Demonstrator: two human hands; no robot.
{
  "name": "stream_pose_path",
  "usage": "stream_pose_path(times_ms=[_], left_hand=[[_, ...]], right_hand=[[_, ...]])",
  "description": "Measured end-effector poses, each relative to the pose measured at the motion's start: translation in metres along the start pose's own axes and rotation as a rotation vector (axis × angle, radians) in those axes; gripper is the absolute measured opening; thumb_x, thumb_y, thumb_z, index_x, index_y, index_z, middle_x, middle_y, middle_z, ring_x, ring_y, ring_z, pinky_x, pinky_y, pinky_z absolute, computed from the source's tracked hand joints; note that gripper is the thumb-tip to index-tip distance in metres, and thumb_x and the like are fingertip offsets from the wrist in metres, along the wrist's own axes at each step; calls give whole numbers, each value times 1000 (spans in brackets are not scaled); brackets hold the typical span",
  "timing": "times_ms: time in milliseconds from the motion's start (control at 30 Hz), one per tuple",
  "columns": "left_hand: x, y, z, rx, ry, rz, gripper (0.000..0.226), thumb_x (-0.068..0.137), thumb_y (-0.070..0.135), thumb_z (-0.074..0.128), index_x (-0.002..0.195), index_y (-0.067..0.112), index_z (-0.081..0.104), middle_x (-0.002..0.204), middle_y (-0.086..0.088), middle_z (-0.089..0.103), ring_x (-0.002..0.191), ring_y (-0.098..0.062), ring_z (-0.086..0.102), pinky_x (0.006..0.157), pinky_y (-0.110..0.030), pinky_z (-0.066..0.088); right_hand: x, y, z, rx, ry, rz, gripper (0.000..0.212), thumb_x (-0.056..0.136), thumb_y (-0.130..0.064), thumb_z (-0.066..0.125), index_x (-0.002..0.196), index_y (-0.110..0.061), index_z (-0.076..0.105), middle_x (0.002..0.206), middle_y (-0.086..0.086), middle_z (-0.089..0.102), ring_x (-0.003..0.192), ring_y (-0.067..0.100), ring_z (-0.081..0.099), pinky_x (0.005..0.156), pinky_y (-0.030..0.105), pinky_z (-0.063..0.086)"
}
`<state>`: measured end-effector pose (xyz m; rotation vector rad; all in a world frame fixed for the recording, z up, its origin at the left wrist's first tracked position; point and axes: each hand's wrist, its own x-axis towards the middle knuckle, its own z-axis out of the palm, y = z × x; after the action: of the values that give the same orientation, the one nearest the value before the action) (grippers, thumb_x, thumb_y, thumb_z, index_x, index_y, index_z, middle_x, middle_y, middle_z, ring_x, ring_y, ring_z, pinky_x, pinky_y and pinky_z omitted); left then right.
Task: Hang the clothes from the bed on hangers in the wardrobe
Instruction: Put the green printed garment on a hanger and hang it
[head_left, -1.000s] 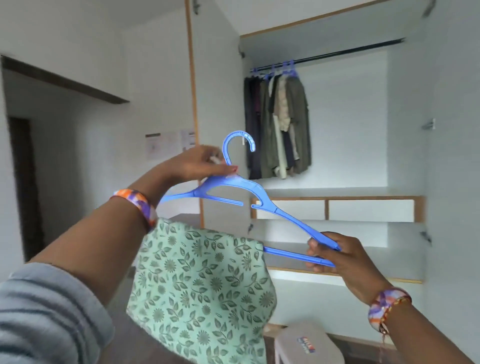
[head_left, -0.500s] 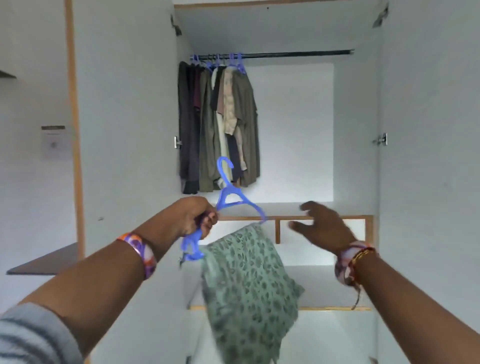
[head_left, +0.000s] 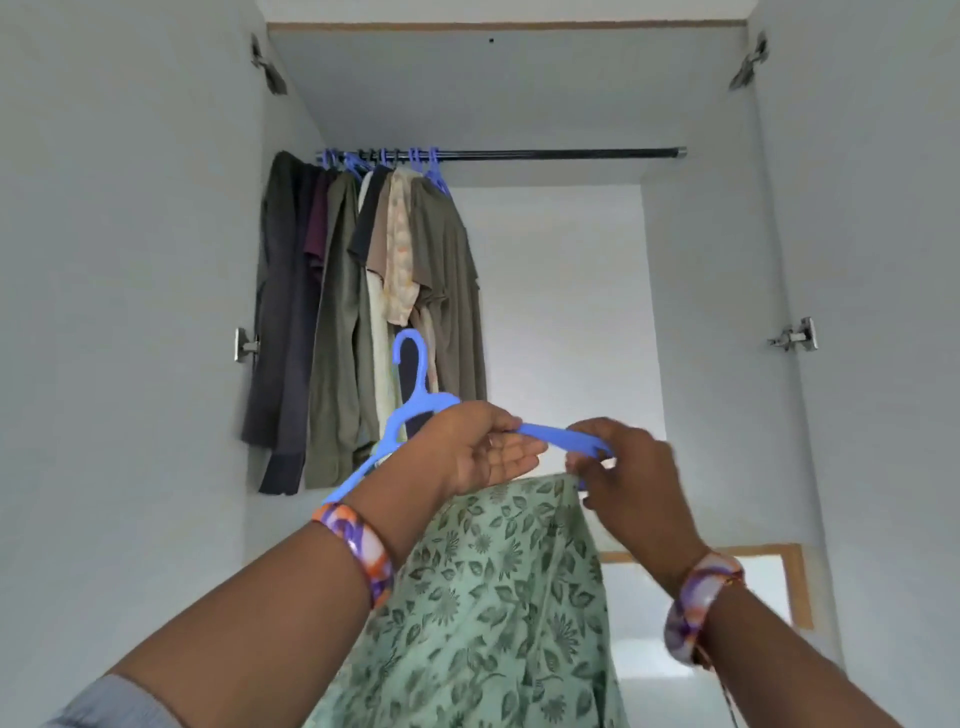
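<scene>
While the blue hanger (head_left: 415, 410) is held up in front of the open wardrobe (head_left: 701, 312), its bar is gripped by the left hand (head_left: 480, 447); its right end and the cloth's top edge are pinched by the right hand (head_left: 618, 467). The green leaf-print garment (head_left: 493, 597) is draped from the bar. Light, limp, slide-prone fabric is judged likely; the stiff hanger neck is best held for the rail (head_left: 545, 153), right of the hung clothes (head_left: 363, 301).

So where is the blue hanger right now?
Centre of the head view: the blue hanger is held by both hands, below the hanging clothes, with green cloth draped from it.
</scene>
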<state>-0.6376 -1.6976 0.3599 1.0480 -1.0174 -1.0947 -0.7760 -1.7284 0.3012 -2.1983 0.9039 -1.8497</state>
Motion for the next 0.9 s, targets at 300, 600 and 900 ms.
stream_pose_path(times_ms=[300, 600, 900], left_hand=[[110, 97, -33, 845, -25, 636, 10, 92, 9, 54, 89, 7, 64, 77, -5, 71, 56, -8, 62, 48, -17, 48], [285, 224, -168, 1665, 739, 1083, 16, 88, 30, 53, 98, 27, 66, 101, 11, 65, 101, -16, 59, 82, -33, 50], [392, 387, -227, 1312, 1016, 1312, 53, 81, 53, 60, 119, 16, 59, 119, -5, 60, 113, -25, 50, 87, -36, 44]], right_hand=[[182, 54, 19, -48, 468, -65, 25, 84, -8, 62, 107, -15, 69, 88, 14, 69, 84, 35, 62, 81, 35, 45], [424, 44, 92, 61, 673, -184, 28, 82, -4, 63, 109, -10, 69, 100, 19, 69, 83, 25, 60, 92, 35, 50], [647, -6, 168, 204, 618, -43, 33, 76, 5, 53, 104, -6, 68, 110, 24, 62, 95, 43, 62, 86, 51, 52]])
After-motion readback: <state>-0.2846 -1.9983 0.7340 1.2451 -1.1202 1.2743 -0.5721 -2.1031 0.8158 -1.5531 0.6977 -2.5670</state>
